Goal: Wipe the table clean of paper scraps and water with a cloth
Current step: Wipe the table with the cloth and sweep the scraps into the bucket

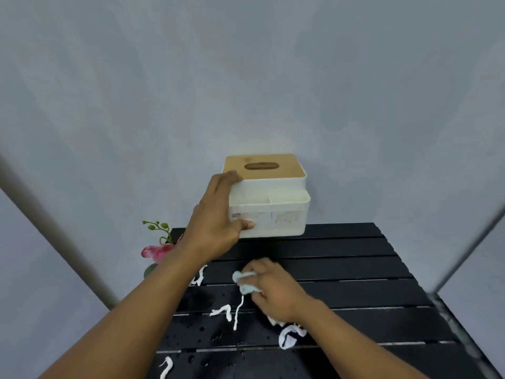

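A black slatted table (341, 269) carries water drops and several thin white paper scraps (232, 313). More paper scraps lie under my right wrist and at the near left edge. My right hand (276, 291) presses a crumpled pale blue cloth (244, 283) onto the table's middle. My left hand (218, 220) grips the left side of a white tissue box with a wooden lid (273, 198). The box is held above the table's far edge, apart from the surface.
A pink artificial flower with green buds (158, 247) stands at the table's far left corner, partly behind my left forearm. A grey wall rises just behind the table. A pale pole (54, 228) slants at the left.
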